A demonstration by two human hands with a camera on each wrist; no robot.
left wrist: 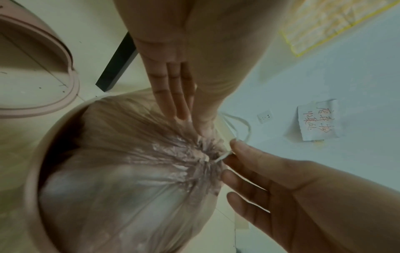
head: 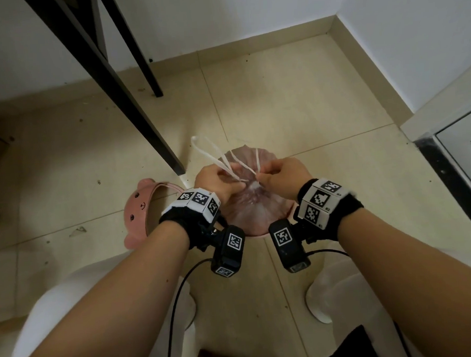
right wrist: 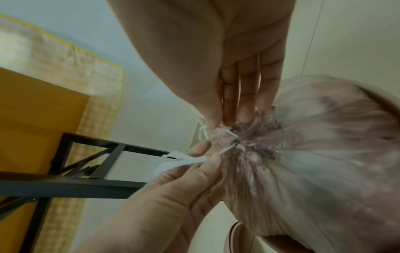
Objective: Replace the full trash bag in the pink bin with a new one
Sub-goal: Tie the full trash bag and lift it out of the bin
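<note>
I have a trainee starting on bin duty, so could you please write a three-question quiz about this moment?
1. True or false: the trash bag has already been lifted out of the pink bin.
2. What do both hands, left and right, pinch? A) the bear-faced lid B) the white drawstrings C) the table leg
3. Fill in: the bag's mouth is gathered ____.

Key: 1 false; 2 B; 3 shut.

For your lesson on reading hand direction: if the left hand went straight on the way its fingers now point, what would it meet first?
Most likely the gathered neck of the trash bag. The left hand, pinching the white drawstring, points down at the pucker. The right hand sits just beyond; depth is unclear.
</note>
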